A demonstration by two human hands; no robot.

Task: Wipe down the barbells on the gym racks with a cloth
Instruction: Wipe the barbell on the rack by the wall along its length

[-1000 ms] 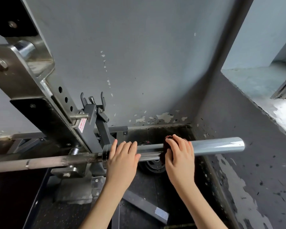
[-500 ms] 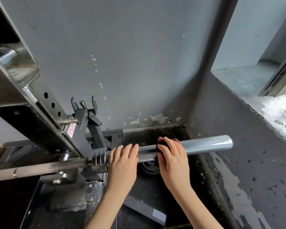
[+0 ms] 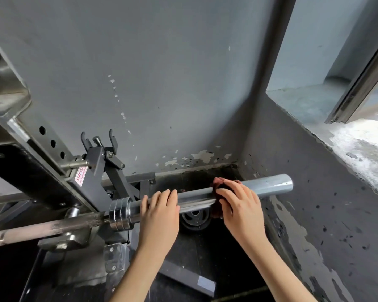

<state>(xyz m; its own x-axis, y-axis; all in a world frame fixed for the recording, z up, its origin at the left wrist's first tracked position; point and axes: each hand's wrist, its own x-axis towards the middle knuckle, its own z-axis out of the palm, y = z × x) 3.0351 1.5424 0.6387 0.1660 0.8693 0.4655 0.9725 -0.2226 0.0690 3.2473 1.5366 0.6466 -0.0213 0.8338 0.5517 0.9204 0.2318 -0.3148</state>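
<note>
A person is standing at a gym rack, looking down at two bare hands. A grey steel rack upright (image 3: 50, 147), punched with a row of round holes, is leaning across the left of the view. A long steel barbell (image 3: 194, 198) is lying level just below and to the right of that upright. Its thin rusty shaft (image 3: 52, 225) is running out to the left beneath the upright. Its thick silver sleeve is reaching away to the right, past a ringed chrome collar (image 3: 120, 214).

The left hand (image 3: 159, 216) is the one nearer the upright, sitting on the sleeve just right of the collar. Its four fingers are lying close together and curving over the top of the bar, holding it; the thumb is hidden. The right hand (image 3: 240, 205) is farther from the upright on the same sleeve. Its fingers are curling round a bunched dark red cloth (image 3: 216, 185) and pressing it onto the metal. Beyond that hand the bare end of the sleeve is sticking out.

A black steel hook bracket (image 3: 98, 162) carrying a red and white label is sitting against the upright's right side. A black round weight plate (image 3: 195, 217) is showing below the sleeve, to the right of the upright and between the two hands. A grey painted wall (image 3: 162, 83) with flaking paint is standing behind the upright.
</note>
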